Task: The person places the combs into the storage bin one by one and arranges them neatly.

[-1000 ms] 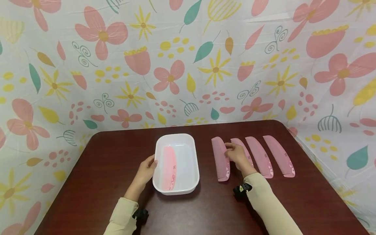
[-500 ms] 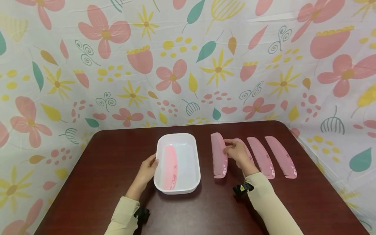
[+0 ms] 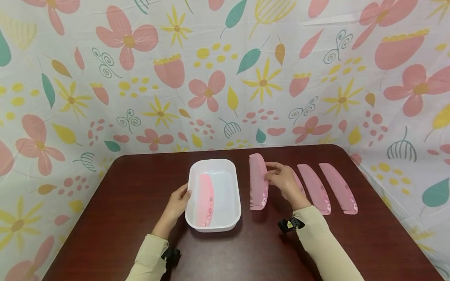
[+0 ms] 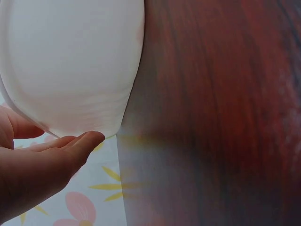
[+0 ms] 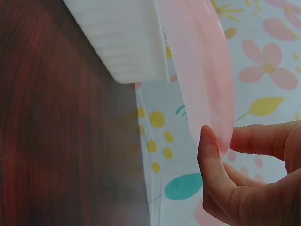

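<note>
My right hand (image 3: 284,182) pinches a pink comb (image 3: 258,182) by its curved back, teeth facing left, raised above the table just right of the white tray. In the right wrist view, thumb and fingers of that hand (image 5: 244,174) grip the held comb (image 5: 207,70) near its edge. My left hand (image 3: 177,201) grips the left rim of the white tray (image 3: 233,195), thumb over the edge. One pink comb (image 3: 205,201) lies inside the tray along its left side. The left wrist view shows the hand (image 4: 51,160) against the tray's outer wall (image 4: 70,61).
Right of the held comb, more pink combs lie slanted in a row: one partly hidden behind my right hand, a middle comb (image 3: 315,190) and a far right comb (image 3: 339,189). The dark brown table (image 3: 140,187) backs onto a floral cloth (image 3: 225,70).
The pink comb in my right hand has risen off the table and shifted slightly left toward the tray. My left hand keeps its hold on the tray.
</note>
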### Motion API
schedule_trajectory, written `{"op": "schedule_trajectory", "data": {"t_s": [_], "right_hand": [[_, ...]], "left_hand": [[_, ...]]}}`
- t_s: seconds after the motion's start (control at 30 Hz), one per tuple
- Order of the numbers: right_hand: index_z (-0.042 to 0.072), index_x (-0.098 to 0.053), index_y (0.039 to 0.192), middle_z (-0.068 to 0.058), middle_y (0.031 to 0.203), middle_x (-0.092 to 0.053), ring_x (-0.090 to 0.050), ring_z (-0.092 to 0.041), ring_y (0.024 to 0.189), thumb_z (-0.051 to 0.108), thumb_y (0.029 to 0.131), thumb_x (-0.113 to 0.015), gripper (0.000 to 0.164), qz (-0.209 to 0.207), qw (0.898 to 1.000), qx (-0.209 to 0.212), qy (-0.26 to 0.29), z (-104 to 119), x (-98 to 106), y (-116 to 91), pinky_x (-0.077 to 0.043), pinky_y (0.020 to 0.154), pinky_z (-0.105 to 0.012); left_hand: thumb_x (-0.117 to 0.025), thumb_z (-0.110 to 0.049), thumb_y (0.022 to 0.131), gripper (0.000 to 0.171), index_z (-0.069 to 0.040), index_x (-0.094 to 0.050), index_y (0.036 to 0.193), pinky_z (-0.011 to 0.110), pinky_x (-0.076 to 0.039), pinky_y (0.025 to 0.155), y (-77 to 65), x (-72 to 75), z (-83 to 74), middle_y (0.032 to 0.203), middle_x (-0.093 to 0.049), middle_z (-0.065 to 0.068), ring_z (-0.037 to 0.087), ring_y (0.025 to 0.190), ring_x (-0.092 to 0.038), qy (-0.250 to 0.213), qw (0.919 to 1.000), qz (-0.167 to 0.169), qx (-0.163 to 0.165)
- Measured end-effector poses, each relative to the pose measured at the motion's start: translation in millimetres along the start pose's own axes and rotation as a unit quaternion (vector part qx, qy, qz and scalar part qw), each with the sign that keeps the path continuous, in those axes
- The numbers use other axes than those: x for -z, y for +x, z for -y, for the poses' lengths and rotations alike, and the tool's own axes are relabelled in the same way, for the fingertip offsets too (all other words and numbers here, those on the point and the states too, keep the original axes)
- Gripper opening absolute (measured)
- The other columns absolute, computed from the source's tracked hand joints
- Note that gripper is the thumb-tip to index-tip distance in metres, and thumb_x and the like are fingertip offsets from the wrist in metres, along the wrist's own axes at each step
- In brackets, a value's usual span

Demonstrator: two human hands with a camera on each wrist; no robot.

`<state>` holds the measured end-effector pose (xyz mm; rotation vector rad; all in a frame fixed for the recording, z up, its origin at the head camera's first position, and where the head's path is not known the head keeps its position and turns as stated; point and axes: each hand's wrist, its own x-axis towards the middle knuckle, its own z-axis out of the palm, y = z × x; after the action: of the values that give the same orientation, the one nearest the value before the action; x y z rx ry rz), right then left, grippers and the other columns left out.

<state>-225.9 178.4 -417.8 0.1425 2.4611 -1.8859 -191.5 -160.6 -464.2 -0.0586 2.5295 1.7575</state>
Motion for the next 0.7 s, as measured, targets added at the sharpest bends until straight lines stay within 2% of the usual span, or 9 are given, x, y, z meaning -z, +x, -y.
{"op": "schedule_trajectory", "data": {"t_s": [0.37, 0.7], "right_hand": [[-0.008, -0.049, 0.133, -0.022, 0.095, -0.063, -0.06, -0.011, 0.076, -0.005, 0.087, -0.061, 0.047, 0.014, 0.999, 0.034, 0.036, 13, -16, -7, -0.056, 0.074, -0.028], [-0.008, -0.051, 0.131, -0.022, 0.094, -0.063, -0.062, -0.014, 0.077, -0.005, 0.087, -0.062, 0.045, 0.039, 0.997, 0.031, 0.063, 16, -40, -12, -0.057, 0.075, -0.033]], "left_hand": [[-0.047, -0.01, 0.101, 0.044, 0.005, -0.041, 0.142, 0.05, -0.048, 0.093, 1.1, 0.5, -0.7, 0.135, -0.05, 0.028, 0.039, 0.114, -0.057, 0.005, 1.0, 0.001, 0.0], [-0.046, -0.01, 0.101, 0.043, 0.005, -0.041, 0.142, 0.05, -0.048, 0.092, -1.9, 1.0, -0.6, 0.132, -0.052, 0.029, 0.038, 0.111, -0.058, 0.001, 1.0, 0.001, -0.002]]}}
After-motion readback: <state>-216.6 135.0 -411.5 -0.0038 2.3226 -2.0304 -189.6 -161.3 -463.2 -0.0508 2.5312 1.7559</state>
